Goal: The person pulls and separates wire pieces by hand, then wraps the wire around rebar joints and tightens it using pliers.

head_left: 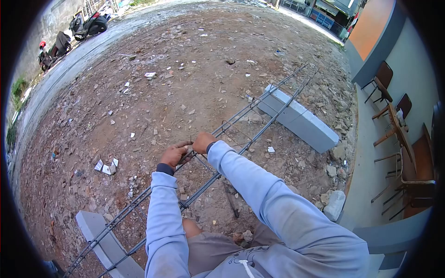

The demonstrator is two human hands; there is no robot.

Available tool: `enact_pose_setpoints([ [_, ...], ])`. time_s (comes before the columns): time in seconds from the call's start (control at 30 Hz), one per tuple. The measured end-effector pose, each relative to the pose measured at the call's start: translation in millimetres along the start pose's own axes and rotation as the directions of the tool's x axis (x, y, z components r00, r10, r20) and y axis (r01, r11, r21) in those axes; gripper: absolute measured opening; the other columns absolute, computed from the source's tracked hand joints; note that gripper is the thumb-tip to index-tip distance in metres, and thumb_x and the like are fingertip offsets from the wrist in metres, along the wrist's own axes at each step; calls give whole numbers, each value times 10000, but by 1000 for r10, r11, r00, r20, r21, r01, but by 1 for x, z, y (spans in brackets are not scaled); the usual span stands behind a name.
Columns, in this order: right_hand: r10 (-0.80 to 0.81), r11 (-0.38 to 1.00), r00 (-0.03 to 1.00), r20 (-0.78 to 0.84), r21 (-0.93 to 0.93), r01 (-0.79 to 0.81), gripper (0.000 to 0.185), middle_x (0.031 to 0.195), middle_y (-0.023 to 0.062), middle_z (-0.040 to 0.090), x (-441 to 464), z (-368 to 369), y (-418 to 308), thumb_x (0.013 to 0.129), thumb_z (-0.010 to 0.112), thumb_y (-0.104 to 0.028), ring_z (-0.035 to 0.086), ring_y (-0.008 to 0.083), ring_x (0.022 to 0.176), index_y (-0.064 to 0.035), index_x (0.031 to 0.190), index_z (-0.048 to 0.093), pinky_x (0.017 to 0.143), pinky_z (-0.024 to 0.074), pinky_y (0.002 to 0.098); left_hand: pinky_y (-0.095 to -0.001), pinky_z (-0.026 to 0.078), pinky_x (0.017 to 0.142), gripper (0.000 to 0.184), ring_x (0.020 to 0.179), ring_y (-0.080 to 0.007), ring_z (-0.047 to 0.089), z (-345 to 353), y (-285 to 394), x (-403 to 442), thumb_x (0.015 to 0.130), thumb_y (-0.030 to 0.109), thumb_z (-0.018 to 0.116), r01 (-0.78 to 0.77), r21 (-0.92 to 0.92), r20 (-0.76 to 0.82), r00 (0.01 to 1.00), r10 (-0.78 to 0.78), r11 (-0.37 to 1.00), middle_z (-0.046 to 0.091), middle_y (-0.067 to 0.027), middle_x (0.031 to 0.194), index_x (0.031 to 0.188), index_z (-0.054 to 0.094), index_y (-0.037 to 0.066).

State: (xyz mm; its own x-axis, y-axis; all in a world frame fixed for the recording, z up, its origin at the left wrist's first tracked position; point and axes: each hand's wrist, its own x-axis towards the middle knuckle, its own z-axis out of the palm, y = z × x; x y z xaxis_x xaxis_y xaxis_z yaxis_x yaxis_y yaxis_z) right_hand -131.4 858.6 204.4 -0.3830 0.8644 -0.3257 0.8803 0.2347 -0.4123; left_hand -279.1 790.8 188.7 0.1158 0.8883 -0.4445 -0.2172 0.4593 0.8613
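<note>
A long cage of steel bars (200,189) with square stirrups runs diagonally from lower left to upper right. It rests on two grey blocks, one at the lower left (91,224) and one at the upper right (303,121). My left hand (174,155) is at the far bar near the middle of the cage, its fingers bent around the bar. Right beside it, my right hand (203,142) is closed at the same joint. Whatever its fingers pinch is too small to make out.
Rubble and broken tile pieces (105,167) cover the dirt ground. A rod-like tool (232,202) lies below the cage. Chairs (384,78) and a wooden table (402,134) stand on the right. Motorbikes (88,27) are parked at the upper left.
</note>
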Motion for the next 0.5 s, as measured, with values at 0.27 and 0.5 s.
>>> enact_pose_setpoints([
  [0.27, 38, 994, 999, -20, 101, -36, 341, 965, 278, 632, -18, -19, -4, 733, 631, -265, 627, 370, 944, 38, 882, 681, 826, 498, 403, -270, 492, 480, 344, 564, -172, 610, -1, 3, 7, 907, 362, 555, 58, 59, -67, 996, -54, 997, 625, -107, 702, 1038, 624, 51],
  [0.5, -26, 996, 999, -26, 85, 28, 356, 917, 270, 640, -10, -10, 4, 719, 664, -305, 637, 374, 901, 31, 834, 688, 793, 505, 419, -230, 444, 418, 263, 524, -130, 586, 3, -5, 19, 892, 302, 607, 70, 85, -104, 993, -61, 994, 619, -54, 693, 1008, 602, 67],
])
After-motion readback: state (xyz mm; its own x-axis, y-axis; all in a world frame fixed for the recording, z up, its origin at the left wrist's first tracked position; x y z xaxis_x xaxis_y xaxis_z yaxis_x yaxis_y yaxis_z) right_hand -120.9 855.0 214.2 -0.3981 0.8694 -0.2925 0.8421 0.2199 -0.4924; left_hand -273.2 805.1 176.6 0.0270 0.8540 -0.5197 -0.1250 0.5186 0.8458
